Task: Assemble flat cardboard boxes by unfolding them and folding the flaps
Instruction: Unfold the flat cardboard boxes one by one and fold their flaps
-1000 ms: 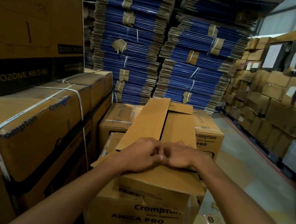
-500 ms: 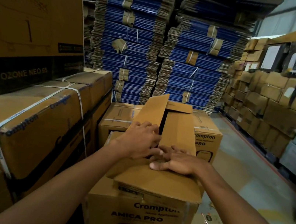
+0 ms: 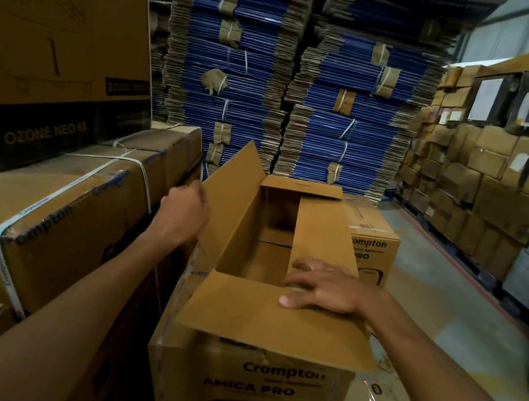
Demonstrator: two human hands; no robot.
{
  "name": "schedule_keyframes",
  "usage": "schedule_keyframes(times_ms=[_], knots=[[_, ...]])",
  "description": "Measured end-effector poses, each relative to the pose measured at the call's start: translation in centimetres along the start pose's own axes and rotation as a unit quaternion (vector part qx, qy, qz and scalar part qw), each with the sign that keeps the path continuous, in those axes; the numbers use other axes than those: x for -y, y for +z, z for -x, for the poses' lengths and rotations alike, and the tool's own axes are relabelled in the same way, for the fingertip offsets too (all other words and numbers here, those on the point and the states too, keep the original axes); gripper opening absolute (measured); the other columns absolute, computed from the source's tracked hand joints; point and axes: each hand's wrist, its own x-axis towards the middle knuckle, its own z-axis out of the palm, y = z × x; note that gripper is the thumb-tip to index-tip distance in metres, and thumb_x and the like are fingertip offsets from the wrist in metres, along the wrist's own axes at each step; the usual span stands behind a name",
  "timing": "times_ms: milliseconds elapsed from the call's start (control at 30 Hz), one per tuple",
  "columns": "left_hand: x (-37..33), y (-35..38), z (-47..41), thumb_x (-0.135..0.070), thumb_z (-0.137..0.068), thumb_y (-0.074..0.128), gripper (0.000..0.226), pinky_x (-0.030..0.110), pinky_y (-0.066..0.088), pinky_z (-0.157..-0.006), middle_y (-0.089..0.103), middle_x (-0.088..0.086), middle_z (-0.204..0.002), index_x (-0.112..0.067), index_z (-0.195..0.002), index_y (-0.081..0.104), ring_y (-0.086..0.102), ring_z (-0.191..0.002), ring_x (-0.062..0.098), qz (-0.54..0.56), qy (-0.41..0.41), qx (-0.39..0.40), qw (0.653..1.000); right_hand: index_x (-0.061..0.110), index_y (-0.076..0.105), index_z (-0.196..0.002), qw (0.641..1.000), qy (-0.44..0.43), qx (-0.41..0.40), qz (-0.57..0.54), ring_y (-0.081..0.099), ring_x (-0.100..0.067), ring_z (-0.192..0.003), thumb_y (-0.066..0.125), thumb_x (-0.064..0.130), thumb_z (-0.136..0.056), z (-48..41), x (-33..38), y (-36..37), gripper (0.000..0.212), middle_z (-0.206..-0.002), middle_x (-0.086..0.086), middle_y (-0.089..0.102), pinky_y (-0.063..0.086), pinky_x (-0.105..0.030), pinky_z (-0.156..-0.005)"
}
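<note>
Cardboard came first in our view: the box (image 3: 247, 388) stood upright just before us, open end up, close beside a strapped carton (image 3: 62, 220) on our left. Its near flap (image 3: 271, 326) lay folded out towards us, almost level. Our right hand (image 3: 325, 289) rested flat on it, fingers straight and spread, clenching nothing, with the fingertips at the near end of the right flap (image 3: 320, 233), which lay folded in over the opening. Our left hand (image 3: 181, 211) gripped the left flap (image 3: 231, 205) at its near edge, thumb at the edge, the fingers hidden behind the board. That flap stood raised and tilted outwards. Beyond the opening the far flap (image 3: 303, 187) lay folded in, level. We judged the board light and stiff, willing to bend only along its scored creases. A flap was therefore best taken at its free edge, well away from the hinge, and pushed with a flat palm rather than pinched, since corrugated edges crush and can cut. The left flap, we judged, had yet to come down. Just behind stood a second box (image 3: 376, 249) of the same print, then tall stacks (image 3: 350, 110) of flat blue-sided boxes, with a wall of cartons (image 3: 500, 189) off to the right.
</note>
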Motion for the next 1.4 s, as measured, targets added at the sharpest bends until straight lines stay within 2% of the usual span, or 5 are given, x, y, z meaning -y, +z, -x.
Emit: schedule_keyframes(times_ms=[333,533,933,1267,1400], knots=[[-5.0,-0.2,3.8,-0.018,-0.1,0.06,0.008,0.036,0.065,-0.063,0.069,-0.002,-0.09,-0.02,-0.1,0.068,0.072,-0.069,0.012,0.211,-0.024,0.047,0.976,0.02,0.06,-0.133,0.997,0.076,-0.013,0.005,0.051,-0.023,-0.121,0.039,0.067,-0.099,-0.3,1.1,-5.4,0.061,-0.119,0.001,0.061,0.038,-0.041,-0.1],[-9.5,1.9,6.8,-0.05,-0.095,0.063,0.036,0.033,0.06,-0.071,0.071,-0.007,-0.074,-0.025,-0.122,0.066,0.069,-0.066,0.007,0.127,0.162,0.065,0.977,0.015,0.07,-0.108,0.915,0.064,-0.206,-0.341,0.065,-0.02,-0.087,0.038,0.068,-0.099,-1.6,5.9,-8.4,0.063,-0.098,-0.001,0.069,0.05,-0.034,-0.068],[-5.0,3.6,7.2,-0.009,-0.091,0.071,0.038,0.029,0.062,-0.082,0.077,0.0,-0.107,-0.011,-0.129,0.069,0.074,-0.096,0.006,0.295,0.301,0.023,0.906,0.011,0.054,-0.079,0.987,0.075,-0.101,-0.103,0.038,-0.015,-0.056,0.055,0.019,-0.1,-2.4,7.3,-9.8,0.022,-0.07,-0.003,0.045,0.03,-0.028,-0.049],[-3.4,1.0,-1.9,-0.027,-0.085,0.08,0.097,0.049,0.012,-0.125,0.018,0.0,-0.167,-0.025,-0.161,0.02,0.014,-0.154,0.022,-0.026,0.146,0.05,0.988,0.012,0.065,-0.117,0.987,0.017,-0.096,0.126,0.057,-0.016,-0.09,0.058,0.026,-0.102,2.7,7.8,-11.9,0.022,-0.102,-0.001,0.062,0.041,-0.027,-0.069],[-1.9,-0.2,-3.3,-0.055,-0.081,0.077,0.07,0.053,0.011,-0.123,0.058,0.004,-0.14,-0.025,-0.139,0.053,0.044,-0.14,0.024,-0.183,0.187,0.069,0.963,0.013,0.066,-0.116,0.977,0.042,-0.097,0.185,0.059,-0.018,-0.092,0.065,0.026,-0.097,3.9,7.7,-12.3,0.023,-0.095,0.003,0.059,0.052,-0.036,-0.083]])
